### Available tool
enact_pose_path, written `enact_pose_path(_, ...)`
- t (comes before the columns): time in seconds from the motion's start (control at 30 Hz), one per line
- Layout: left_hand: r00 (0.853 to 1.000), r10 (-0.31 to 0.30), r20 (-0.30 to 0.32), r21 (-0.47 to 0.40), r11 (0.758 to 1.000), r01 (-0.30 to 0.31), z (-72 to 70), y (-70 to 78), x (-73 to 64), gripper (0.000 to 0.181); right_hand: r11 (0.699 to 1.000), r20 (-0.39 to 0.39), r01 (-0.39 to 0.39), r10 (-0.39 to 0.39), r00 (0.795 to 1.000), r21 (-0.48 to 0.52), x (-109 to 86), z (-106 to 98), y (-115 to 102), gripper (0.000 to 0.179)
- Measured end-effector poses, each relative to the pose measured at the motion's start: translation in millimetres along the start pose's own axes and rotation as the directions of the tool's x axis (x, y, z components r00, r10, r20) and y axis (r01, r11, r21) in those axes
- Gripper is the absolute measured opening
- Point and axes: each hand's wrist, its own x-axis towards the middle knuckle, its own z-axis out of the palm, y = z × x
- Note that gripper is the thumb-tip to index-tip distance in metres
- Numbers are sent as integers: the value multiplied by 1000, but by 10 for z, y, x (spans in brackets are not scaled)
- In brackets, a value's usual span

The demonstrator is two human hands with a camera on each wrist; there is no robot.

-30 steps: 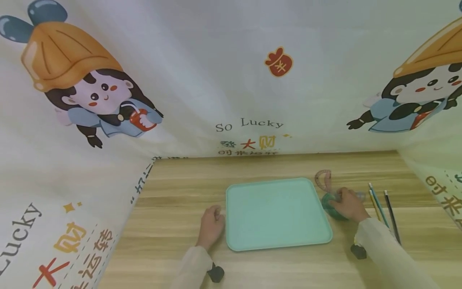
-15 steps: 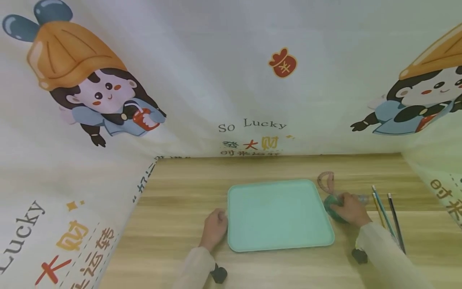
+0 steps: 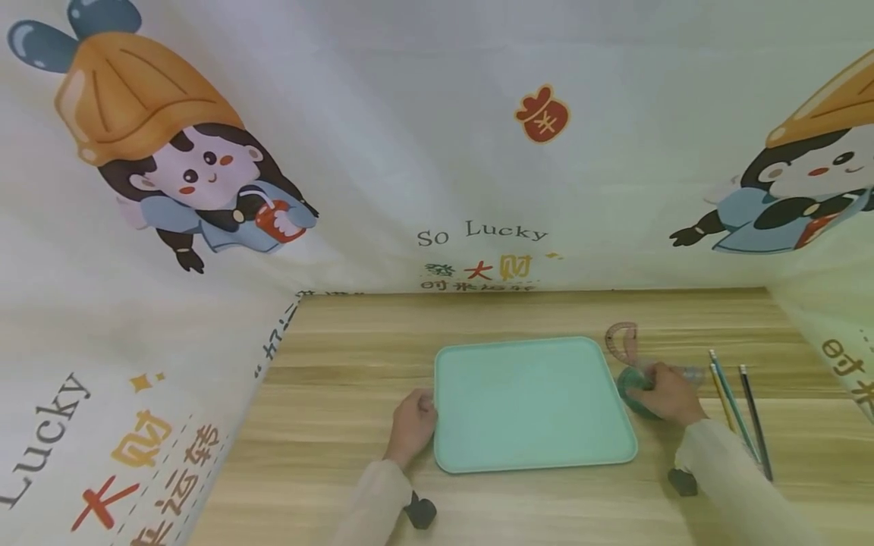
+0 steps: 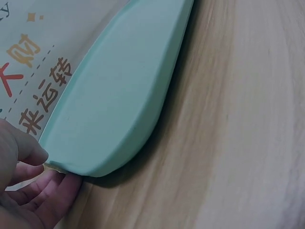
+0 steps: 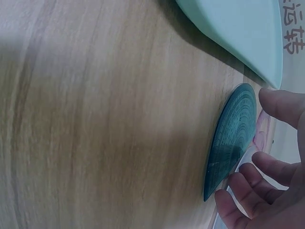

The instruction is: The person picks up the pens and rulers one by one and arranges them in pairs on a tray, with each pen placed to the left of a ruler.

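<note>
The mint-green tray (image 3: 536, 406) lies on the wooden table between both hands. At its left edge, my left hand (image 3: 412, 427) pinches the rim; in the left wrist view the thumb lies at the tray's corner, with curled fingers below. My right hand (image 3: 672, 394) is over a green semicircular protractor (image 5: 233, 131) beside the tray's right edge. In the right wrist view its thumb and loosely bent fingers are spread apart, near the protractor's edges; whether they touch it I cannot tell. The protractor lies flat, marked with concentric arcs.
A pink protractor (image 3: 621, 343) lies behind the right hand. A clear ruler-like piece (image 3: 693, 374) is partly covered by that hand. To the right lie a yellow pencil (image 3: 721, 398), a blue pencil (image 3: 734, 406) and a black pencil (image 3: 756, 421). Printed cloth (image 3: 382, 152) surrounds the table.
My left hand has closed the small gap to the tray's rim and meets it. The right hand stays over the green protractor. The whole head view has shifted slightly.
</note>
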Motion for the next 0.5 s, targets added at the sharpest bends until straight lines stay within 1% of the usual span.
enact_pose_path(0.1, 1000, -12, -6, -10, 1000, 12, -8, -5, -5, 33, 1000, -6, -6, 6, 1000, 2, 6, 7, -24, 68)
enact_pose_path(0.23, 1000, -11, -17, -18, 1000, 10, -6, -37, 4, 31, 1000, -7, -21, 21, 1000, 5, 2, -1, -68, 69)
enact_pose_path(0.37, 1000, -13, -23, -21, 1000, 12, -10, -55, 15, 30, 1000, -20, -23, 23, 1000, 0, -13, 2, -106, 65)
enact_pose_path(0.5, 999, -29, -23, -30, 999, 28, 3, -52, 18, 31, 1000, -32, -18, 18, 999, 10, -15, 21, -87, 62)
